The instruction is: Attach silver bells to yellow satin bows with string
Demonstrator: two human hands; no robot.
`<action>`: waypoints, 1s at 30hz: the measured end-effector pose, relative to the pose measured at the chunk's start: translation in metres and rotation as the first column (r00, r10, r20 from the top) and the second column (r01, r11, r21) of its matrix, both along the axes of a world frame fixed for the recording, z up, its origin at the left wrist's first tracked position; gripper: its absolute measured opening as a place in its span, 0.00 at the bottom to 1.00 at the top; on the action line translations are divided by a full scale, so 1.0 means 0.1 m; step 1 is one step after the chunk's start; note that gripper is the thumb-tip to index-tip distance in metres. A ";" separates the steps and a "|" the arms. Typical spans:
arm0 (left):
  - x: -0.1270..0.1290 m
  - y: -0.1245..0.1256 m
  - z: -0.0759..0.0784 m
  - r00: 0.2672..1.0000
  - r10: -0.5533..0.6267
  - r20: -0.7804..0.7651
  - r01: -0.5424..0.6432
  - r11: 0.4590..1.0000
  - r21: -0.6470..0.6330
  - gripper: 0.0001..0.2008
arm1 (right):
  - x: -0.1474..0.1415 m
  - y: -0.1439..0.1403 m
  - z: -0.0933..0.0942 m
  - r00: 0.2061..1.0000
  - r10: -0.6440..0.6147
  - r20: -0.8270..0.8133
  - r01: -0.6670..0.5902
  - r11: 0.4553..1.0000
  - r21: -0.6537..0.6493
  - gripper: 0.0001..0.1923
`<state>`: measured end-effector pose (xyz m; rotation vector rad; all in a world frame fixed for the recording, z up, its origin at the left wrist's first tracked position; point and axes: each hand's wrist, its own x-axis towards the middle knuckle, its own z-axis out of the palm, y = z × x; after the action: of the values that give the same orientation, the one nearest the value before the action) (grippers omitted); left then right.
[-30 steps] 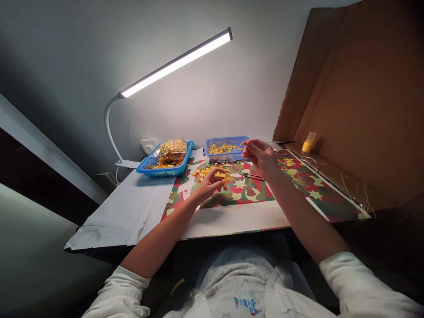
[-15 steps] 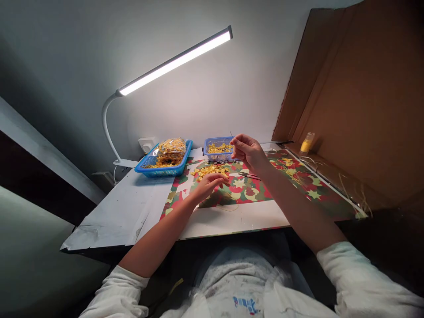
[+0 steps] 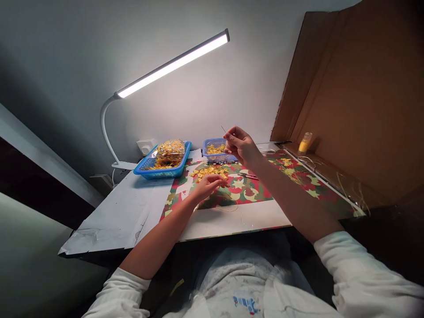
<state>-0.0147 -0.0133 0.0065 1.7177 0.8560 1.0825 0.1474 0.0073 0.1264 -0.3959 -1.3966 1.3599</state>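
Needle point(image 3: 223, 129) pinched by right hand point(image 3: 241, 145) fingertips

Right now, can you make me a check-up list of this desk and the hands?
Surface: table with a red-green star-patterned mat.
Job's things: thin needle and small yellow pieces on the mat.
Clutter: two blue baskets of yellow pieces, yellow bottle, loose strands at the right edge.
Hands: right hand pinches the needle, raised; left hand rests low by the yellow pieces.
Cables: lamp cord near the wall socket.
Surroundings: lit desk lamp, cardboard panel, grey wall.
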 end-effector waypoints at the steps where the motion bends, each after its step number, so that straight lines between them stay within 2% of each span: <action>1: 0.00 0.00 0.00 1.000 -0.003 -0.001 0.003 1.000 0.002 0.11 | -0.01 0.01 0.01 1.000 -0.003 0.005 0.003 1.000 0.005 0.14; 10: 0.01 0.03 0.03 1.000 -0.012 -0.023 0.013 1.000 0.027 0.11 | -0.05 0.07 0.08 0.999 -0.040 0.009 0.040 0.999 -0.004 0.13; 19: 0.00 0.08 0.01 0.996 0.007 -0.087 -0.003 0.999 0.043 0.13 | -0.11 0.08 0.10 0.997 -0.050 -0.055 0.048 0.998 -0.033 0.14; 25: 0.01 0.06 -0.01 0.988 0.014 -0.155 -0.007 0.999 0.045 0.11 | -0.09 0.13 0.13 0.986 -0.132 -0.098 0.125 0.989 -0.073 0.13; 28: 0.01 0.06 -0.01 0.983 0.019 -0.182 -0.011 0.999 0.045 0.11 | -0.03 0.20 0.27 0.960 -0.223 -0.167 0.227 0.974 0.007 0.15; 30: 0.01 0.07 0.00 0.981 0.029 -0.194 -0.020 0.999 0.050 0.11 | 0.02 0.23 0.37 0.959 -0.230 -0.168 0.246 0.966 0.080 0.17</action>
<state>-0.0132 -0.0062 0.0062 1.8799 0.9816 0.9687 0.1496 0.0306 0.1631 -0.3691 -1.2382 1.0954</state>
